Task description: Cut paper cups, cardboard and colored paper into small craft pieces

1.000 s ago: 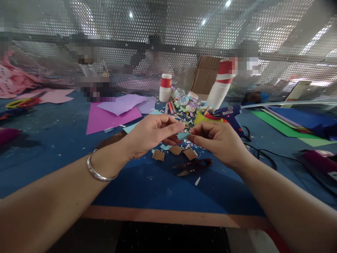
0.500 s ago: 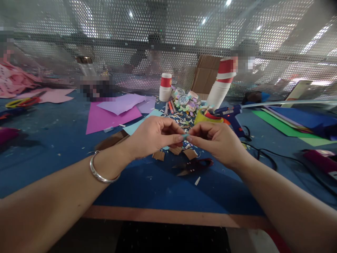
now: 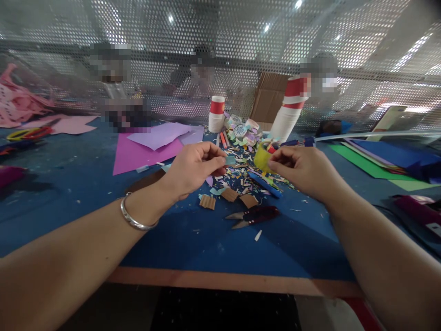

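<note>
My left hand [image 3: 195, 170], with a silver bangle on its wrist, pinches a small light-blue piece of paper [image 3: 230, 160] between thumb and fingers above the scraps. To the right, my right hand [image 3: 305, 172] hovers with thumb and fingertips drawn together. Whether anything is between them is hidden. Its fingertips overlap a yellow tape roll [image 3: 262, 158] in view; contact cannot be told. Behind this hand the dark-blue glue gun [image 3: 306, 141] is mostly covered. Dark-red thread snips [image 3: 257, 215] lie below the hands, near several brown cardboard pieces [image 3: 207, 202] and a blue pen-like tool [image 3: 265, 185].
Paper scraps [image 3: 237, 174] litter the middle of the blue table [image 3: 193, 248]. Stacked paper cups [image 3: 216, 115] and a taller leaning stack [image 3: 286, 119] stand behind. Purple sheets [image 3: 148, 156] lie left, coloured sheets [image 3: 379, 161] right. People are beyond a perforated screen [image 3: 237, 46].
My hands have parted. The light-blue paper stays in my left hand, while my right hand has moved right and slightly up, now covering much of the glue gun. The blue pen-like tool has become visible.
</note>
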### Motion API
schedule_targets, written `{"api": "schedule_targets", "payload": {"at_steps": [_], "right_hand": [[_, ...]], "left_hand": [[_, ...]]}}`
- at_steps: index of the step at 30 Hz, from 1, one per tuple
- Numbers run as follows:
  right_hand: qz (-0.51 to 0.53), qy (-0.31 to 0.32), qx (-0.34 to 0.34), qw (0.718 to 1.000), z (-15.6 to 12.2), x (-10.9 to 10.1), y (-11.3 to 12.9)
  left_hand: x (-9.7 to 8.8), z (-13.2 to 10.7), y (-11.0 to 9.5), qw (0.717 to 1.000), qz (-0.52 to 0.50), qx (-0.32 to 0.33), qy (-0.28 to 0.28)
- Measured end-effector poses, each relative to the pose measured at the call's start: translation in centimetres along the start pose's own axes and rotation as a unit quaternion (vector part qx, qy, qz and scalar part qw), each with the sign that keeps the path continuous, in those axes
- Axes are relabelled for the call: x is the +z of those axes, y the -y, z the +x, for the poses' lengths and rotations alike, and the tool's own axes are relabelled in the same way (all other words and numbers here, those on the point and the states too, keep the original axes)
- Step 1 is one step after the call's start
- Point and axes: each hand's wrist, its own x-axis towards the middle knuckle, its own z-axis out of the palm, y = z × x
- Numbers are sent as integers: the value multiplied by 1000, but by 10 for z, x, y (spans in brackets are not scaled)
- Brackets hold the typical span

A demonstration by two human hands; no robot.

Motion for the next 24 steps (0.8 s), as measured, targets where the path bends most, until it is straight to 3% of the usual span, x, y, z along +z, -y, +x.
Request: {"api": "schedule_targets", "payload": {"at_steps": [5,8,13,19,24], "right_hand": [[-139,149,1,979,-1,8,-8],[-159,180,0,971,-3,13,-7],[-145,137,17,980,-2,7,-3],[-125,136,-3,983,-6,2,-1],[-89,83,19,992,-22,-19,-7]], "left_hand": [[3,-1,-1,999,-36,1,-9],[5,-2,-4,998,-50,-9,-26],[4,-2,-4,998,-52,3,-27],[2,-2,-1,999,-47,-1,6],[5,-1,0,997,-61,-18,31]]}}
